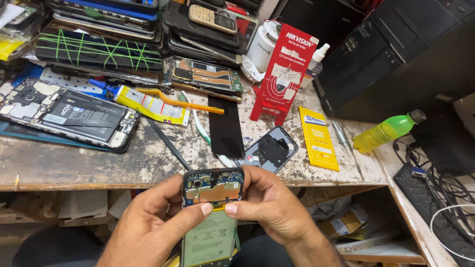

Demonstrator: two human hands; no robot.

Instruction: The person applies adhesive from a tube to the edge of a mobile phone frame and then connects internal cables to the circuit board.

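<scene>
Opened phone [212, 217] below cluttered workbench [99, 163].

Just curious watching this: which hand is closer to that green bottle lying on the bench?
Right. The right hand grips the opened phone on the side toward the green bottle; the left hand holds the phone's far side.

Opened phone [213, 217] w/ green battery, red card stand [284, 74], yellow-green bottle [386, 131], yellow packet [319, 138].

Only one view on my end: head cam, looking steeply down and forward over the workbench edge [198, 186]. Hands sit close at bottom centre; bench clutter fills the upper frame, side shelf at right. No second view to overlap.
</scene>
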